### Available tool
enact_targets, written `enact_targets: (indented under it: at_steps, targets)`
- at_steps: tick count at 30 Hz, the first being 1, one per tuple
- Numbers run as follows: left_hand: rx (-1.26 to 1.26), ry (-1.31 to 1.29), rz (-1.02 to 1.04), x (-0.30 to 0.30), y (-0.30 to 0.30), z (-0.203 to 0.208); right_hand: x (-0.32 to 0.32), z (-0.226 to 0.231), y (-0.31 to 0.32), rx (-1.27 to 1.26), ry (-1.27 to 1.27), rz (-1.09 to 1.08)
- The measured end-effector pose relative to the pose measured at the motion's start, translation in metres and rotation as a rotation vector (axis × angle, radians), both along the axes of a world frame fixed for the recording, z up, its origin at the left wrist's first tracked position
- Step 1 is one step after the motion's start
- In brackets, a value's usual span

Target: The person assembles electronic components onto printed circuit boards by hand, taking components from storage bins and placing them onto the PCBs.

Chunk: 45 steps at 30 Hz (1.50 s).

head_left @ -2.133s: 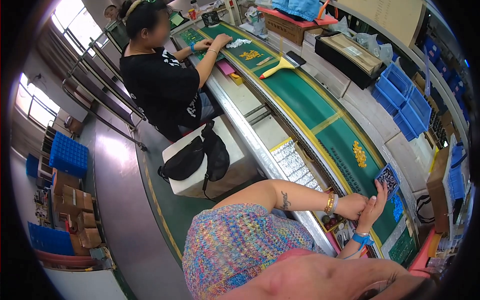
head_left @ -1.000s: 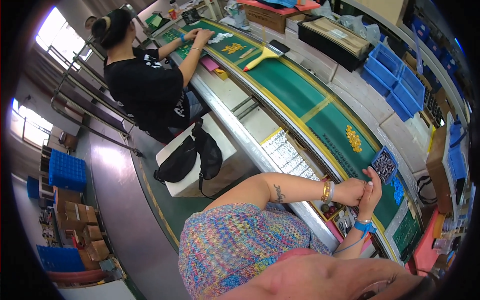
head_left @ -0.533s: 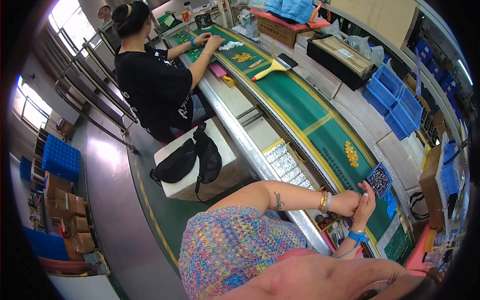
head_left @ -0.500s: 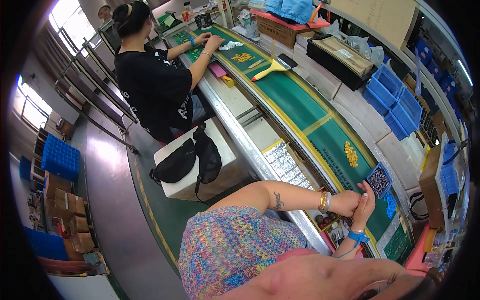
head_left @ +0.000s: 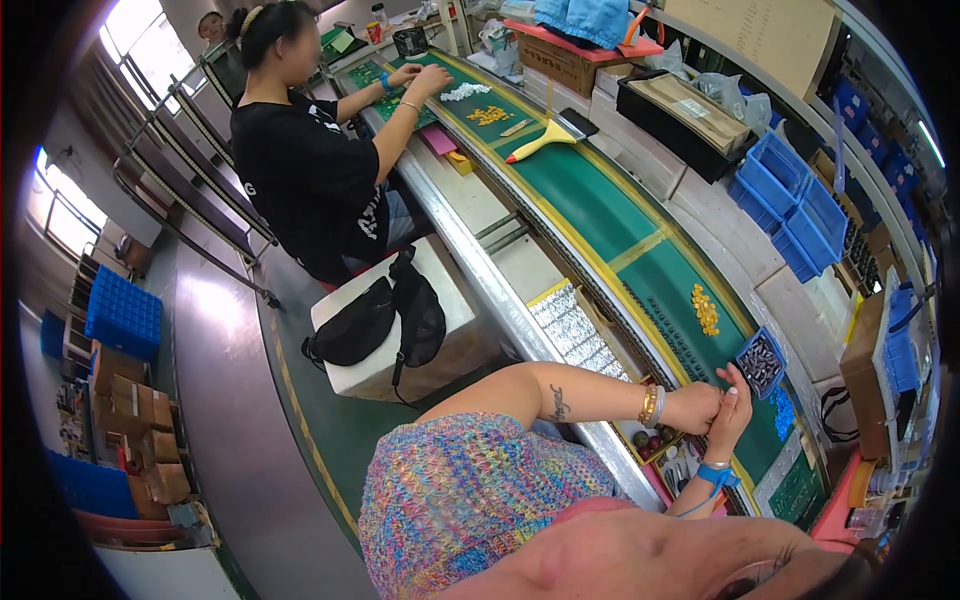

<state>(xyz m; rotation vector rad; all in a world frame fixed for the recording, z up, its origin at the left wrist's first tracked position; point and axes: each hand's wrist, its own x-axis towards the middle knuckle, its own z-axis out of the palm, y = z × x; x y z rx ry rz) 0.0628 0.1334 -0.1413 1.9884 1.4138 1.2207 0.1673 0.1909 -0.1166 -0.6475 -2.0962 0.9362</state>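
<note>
A: How do the hands stand?
B: The left hand [head_left: 692, 407] has its fingers curled and rests against the right hand [head_left: 731, 415]. Cannot tell whether it pinches anything. Right fingers run up past the left's knuckles; their grip is hidden too, so no call there.

A: Nearest thing?
B: A small blue bin [head_left: 775, 350] of dark little parts [head_left: 760, 366], on the green belt [head_left: 585, 190]. It lies just past the right fingertips, toward the belt's far side. Touching or a thin gap: unclear.

A: Nearer hand? Long axis?
B: The right, clearly. Bin looks about square, no obvious long axis.

A: Around it?
B: Yellow discs [head_left: 704, 309] heaped to the person's left of it; blue pieces [head_left: 782, 412] just beside it, to the right. Rows of black components [head_left: 668, 330] run lengthwise, closer to the person.
</note>
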Motion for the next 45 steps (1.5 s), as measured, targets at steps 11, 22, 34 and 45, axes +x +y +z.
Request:
enact_targets:
  at_steps: [11, 22, 34, 45]
  targets:
    - [-0.004, 0.003, 0.006, 0.0, -0.007, -0.001, 0.0, -0.002, -0.005, -0.013, -0.013, 0.002]
    - [-0.062, 0.01, -0.029, -0.007, 0.0, -0.013, -0.007, 0.004, -0.006, -0.097, -0.054, -0.087]
    - [0.029, -0.038, -0.147, -0.008, -0.013, 0.004, 0.004, 0.008, -0.016, 0.159, -0.02, -0.131]
    - [0.193, 0.038, -0.092, -0.011, -0.014, 0.018, 0.002, 0.008, -0.013, 0.184, 0.01, -0.067]
